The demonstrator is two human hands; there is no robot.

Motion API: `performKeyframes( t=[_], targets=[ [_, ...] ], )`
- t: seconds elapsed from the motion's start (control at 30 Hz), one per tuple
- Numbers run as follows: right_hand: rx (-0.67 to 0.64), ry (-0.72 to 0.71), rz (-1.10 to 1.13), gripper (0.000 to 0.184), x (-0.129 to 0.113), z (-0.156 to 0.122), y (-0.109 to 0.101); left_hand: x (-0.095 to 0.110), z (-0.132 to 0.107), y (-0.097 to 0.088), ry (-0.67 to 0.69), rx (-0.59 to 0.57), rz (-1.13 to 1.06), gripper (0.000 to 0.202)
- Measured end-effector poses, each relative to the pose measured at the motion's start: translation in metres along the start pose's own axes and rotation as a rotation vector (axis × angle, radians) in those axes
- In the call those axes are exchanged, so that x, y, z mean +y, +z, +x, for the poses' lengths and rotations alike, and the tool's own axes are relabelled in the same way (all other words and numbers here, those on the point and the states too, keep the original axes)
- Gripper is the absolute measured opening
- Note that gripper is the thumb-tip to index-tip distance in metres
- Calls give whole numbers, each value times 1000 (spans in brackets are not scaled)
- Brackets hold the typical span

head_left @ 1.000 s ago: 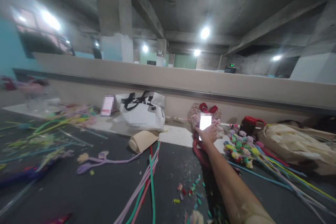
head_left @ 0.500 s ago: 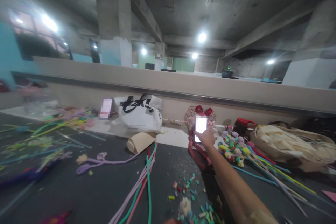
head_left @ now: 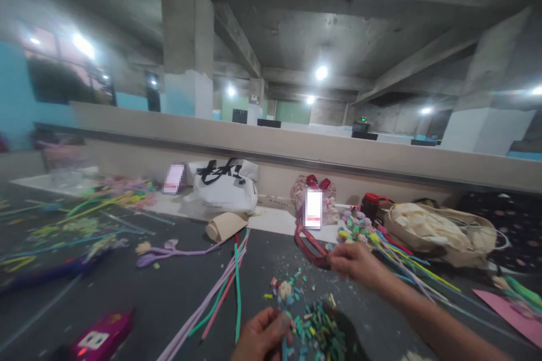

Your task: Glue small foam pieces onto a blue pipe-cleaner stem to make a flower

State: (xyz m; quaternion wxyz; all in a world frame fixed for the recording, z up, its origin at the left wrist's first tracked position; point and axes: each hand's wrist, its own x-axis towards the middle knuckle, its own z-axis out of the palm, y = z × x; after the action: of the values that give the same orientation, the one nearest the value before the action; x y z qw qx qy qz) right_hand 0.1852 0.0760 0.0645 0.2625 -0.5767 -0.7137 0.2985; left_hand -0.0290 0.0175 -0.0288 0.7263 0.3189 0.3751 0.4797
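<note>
My left hand (head_left: 265, 334), low in the middle, is closed on the thin blue stem of a small craft flower (head_left: 284, 291) with a cream head. Its lower end runs out of view. Many cut green and coloured bits (head_left: 322, 324) lie around the flower. My right hand (head_left: 354, 262) hovers over the dark table with thumb and fingers pinched together. Its fingertips overlap the red strap (head_left: 311, 248) of a patterned bag; whether they hold anything I cannot tell. Behind it, a phone (head_left: 313, 208) with a lit screen leans on the bag (head_left: 297, 187).
Purple, green and red stems (head_left: 226, 279) lie left of my left hand, near a tan paper roll (head_left: 226, 227) and white bag (head_left: 226, 189). A magenta device (head_left: 104, 337) sits at lower left. On the right are bunched flowers (head_left: 359, 225) and a beige bag (head_left: 440, 228).
My right hand has left the phone screen and come back toward me, its fingers now pinched. My left hand and the flower have risen further into view. The camera has shifted slightly.
</note>
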Motion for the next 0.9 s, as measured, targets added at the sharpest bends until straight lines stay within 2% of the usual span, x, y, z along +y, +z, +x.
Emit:
performKeyframes(
  t=[0.13,0.27,0.4,0.57,0.7,0.9],
  targets=[
    [-126,-41,170,14,-10,-69,12,11,-14,19,-60,-111,-5,30],
    [-138,-9,322,16,-16,-98,15,18,-21,41,-106,-201,-116,25],
    [-101,28,356,17,-14,-98,16,15,-15,54,-152,-288,-121,25],
    [-100,54,426,19,-6,-95,20,12,-6,61,-171,-300,-123,28],
    [-109,52,437,22,2,-97,25,7,1,61,-169,-240,-132,26],
    [-127,63,451,23,18,-89,29,-8,12,55,-202,-279,-171,29]
  ],
)
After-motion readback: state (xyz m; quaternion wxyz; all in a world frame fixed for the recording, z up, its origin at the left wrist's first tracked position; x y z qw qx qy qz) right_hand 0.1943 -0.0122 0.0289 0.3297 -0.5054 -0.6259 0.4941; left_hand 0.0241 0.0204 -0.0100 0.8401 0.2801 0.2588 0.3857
